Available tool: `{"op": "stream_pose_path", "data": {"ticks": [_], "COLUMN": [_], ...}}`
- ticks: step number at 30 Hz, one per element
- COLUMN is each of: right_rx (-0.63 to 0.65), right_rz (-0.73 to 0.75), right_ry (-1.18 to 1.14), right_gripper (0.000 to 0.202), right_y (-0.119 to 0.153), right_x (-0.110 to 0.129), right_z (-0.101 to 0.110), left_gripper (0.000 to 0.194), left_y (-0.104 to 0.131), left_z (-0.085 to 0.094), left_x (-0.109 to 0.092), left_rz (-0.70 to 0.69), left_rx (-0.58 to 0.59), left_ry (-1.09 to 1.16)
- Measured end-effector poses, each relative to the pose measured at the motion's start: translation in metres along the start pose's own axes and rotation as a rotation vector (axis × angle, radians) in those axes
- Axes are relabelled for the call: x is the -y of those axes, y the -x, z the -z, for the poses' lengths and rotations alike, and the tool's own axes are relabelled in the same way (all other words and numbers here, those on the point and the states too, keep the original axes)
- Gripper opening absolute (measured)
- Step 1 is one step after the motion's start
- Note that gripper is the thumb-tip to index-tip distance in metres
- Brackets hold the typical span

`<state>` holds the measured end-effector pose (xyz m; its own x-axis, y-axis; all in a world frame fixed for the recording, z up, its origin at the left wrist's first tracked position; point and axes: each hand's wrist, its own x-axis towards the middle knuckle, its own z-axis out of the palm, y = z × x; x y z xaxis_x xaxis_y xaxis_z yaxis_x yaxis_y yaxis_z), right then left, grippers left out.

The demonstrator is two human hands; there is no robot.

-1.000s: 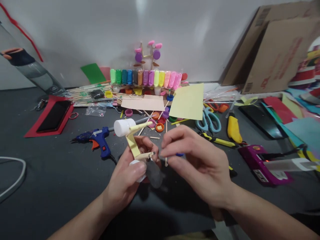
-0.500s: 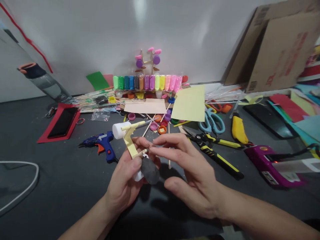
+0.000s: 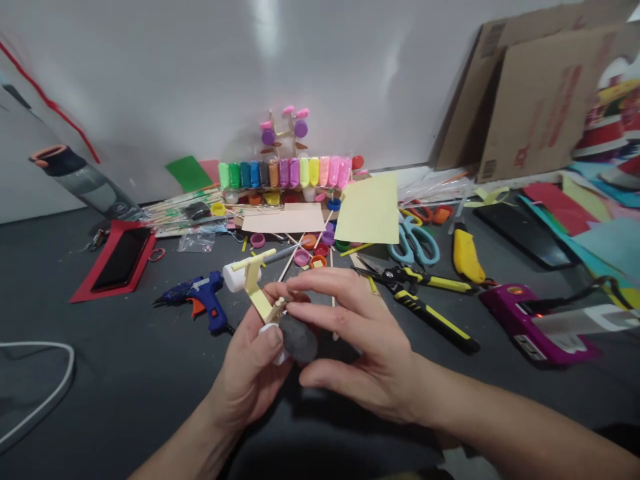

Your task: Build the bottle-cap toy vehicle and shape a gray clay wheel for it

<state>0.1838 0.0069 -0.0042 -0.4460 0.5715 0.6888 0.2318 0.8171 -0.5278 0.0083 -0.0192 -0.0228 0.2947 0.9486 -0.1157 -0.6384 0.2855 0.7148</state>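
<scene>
My left hand (image 3: pixel 253 367) is closed around a small handmade model (image 3: pixel 259 303), its thumb pressed on a white part at the base. The model has a pale yellow bent strip, a white cylinder (image 3: pixel 240 275) at its upper left and a dark grey oval disc (image 3: pixel 299 339) at its lower right. My right hand (image 3: pixel 363 343) curves over the disc with its fingers apart. Its fingertips reach the small sticks at the yellow strip's lower end; whether they touch is hard to tell. The right thumb is just below the disc.
To the left lie a blue glue gun (image 3: pixel 205 297) and a phone (image 3: pixel 120 260) on red paper. On the right are pliers (image 3: pixel 425 313), blue scissors (image 3: pixel 417 243), a yellow cutter (image 3: pixel 466 253) and a purple power strip (image 3: pixel 525 327). Clay packs (image 3: pixel 285 172) stand behind coloured caps.
My right thumb has come in closer to the grey disc, and the right fingers have shifted slightly left. The model has tilted a little in my left hand. The whole view has shifted slightly.
</scene>
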Motion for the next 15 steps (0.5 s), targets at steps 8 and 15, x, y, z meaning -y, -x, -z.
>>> {"op": "stream_pose_path", "data": {"ticks": [8, 15], "right_rx": [-0.059, -0.095], "right_rz": [0.072, 0.099], "right_ry": [0.054, 0.147], "right_gripper": [0.030, 0.024], "right_y": [-0.0007, 0.0021], "right_x": [-0.0051, -0.0072], "right_z": [0.0022, 0.0006], "left_gripper": [0.030, 0.034], "left_y": [-0.0009, 0.0012], "left_z": [-0.0002, 0.0008], "left_x": [0.0035, 0.0066], "left_rz": [0.054, 0.100], "left_rx": [-0.004, 0.012], "left_ry": [0.007, -0.006]}}
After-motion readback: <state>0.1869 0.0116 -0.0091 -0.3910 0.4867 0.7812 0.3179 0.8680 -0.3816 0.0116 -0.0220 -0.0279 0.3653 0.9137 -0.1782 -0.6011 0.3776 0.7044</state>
